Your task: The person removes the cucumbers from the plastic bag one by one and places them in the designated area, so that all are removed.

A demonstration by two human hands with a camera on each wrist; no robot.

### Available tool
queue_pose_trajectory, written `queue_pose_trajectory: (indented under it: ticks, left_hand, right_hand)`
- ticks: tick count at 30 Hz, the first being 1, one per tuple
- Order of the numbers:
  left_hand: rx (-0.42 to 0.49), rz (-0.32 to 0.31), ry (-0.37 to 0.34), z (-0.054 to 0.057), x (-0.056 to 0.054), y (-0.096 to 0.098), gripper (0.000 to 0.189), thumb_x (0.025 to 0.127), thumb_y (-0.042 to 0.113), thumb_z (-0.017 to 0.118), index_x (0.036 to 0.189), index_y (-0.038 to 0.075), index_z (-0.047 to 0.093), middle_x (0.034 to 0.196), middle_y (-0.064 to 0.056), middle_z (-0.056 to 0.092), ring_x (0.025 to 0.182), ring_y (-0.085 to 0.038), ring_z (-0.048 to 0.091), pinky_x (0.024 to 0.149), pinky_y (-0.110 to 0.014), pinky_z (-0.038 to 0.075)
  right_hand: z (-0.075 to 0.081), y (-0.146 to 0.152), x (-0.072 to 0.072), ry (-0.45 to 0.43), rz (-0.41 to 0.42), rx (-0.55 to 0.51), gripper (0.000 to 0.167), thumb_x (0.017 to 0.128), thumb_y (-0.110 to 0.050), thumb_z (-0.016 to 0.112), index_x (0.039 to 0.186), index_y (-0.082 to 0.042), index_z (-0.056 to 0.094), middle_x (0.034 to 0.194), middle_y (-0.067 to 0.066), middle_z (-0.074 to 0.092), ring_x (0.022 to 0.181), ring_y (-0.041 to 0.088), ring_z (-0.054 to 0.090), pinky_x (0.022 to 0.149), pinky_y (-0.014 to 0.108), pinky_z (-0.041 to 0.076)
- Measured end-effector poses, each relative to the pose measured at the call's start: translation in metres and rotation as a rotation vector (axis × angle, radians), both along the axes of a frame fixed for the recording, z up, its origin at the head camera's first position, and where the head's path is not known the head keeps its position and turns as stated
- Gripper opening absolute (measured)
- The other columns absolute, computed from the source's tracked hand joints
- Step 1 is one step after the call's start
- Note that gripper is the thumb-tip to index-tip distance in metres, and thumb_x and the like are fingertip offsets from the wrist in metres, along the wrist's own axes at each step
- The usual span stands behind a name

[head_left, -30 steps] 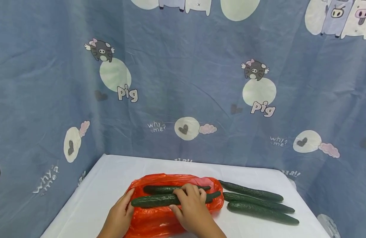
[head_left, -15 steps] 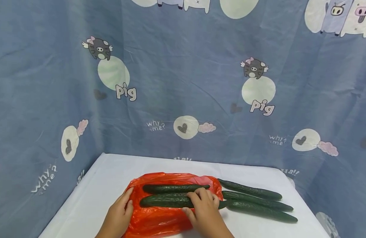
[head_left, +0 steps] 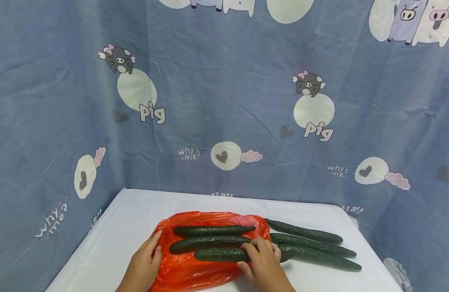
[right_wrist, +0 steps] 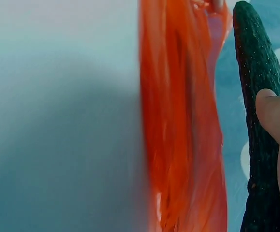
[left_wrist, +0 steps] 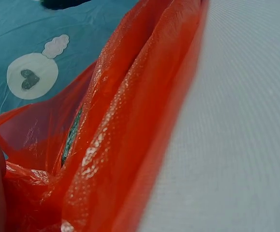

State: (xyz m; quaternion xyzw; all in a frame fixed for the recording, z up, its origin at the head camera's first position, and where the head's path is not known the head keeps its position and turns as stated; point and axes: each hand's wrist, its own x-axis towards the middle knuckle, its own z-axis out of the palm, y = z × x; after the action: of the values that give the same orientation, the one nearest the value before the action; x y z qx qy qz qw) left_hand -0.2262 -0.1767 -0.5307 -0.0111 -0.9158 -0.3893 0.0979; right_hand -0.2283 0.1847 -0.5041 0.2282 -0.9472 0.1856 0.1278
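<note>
My right hand grips a dark green cucumber, thumb pressed along its side in the right wrist view. This cucumber lies across the front of an open red plastic bag, its right end overlapping another cucumber in the head view. Two more cucumbers, a back one and a middle one, lie in the bag's mouth. At the bag's left side my left hand holds the rim, fingers outside and thumb toward the opening. In the left wrist view the bag shows as crinkled film.
Three cucumbers, a far one, a second one and a near one, lie side by side to the right of the bag on a white-covered table. A blue printed curtain hangs behind and beside it.
The right hand has moved right and toward me with its cucumber, uncovering the middle cucumber in the bag. The left hand stays at the rim.
</note>
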Motion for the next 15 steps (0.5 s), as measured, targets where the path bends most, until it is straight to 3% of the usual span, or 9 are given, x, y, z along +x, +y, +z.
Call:
queue_pose_trajectory:
  ticks: [7, 15]
  left_hand:
    - [0.015, -0.009, -0.015, -0.002, -0.001, 0.001, 0.058, 0.107, 0.013, 0.051, 0.162, 0.005, 0.037, 0.163, -0.02, 0.042, 0.145, -0.042, 0.048, 0.11, -0.057, 0.043]
    - [0.019, -0.011, -0.045, 0.001, -0.003, -0.002, 0.059, 0.107, 0.013, 0.051, 0.163, 0.006, 0.035, 0.164, -0.02, 0.041, 0.146, -0.042, 0.048, 0.109, -0.057, 0.042]
  right_hand:
    - [-0.008, 0.025, -0.001, -0.049, -0.035, -0.001, 0.039, 0.096, -0.045, 0.073, 0.126, -0.021, 0.067, 0.114, -0.006, 0.051, 0.107, 0.018, 0.047, 0.089, 0.061, 0.037]
    - [-0.012, 0.053, -0.006, -0.099, -0.088, -0.021, 0.039, 0.094, -0.049, 0.074, 0.125, -0.026, 0.067, 0.114, -0.01, 0.052, 0.107, 0.015, 0.048, 0.093, 0.065, 0.036]
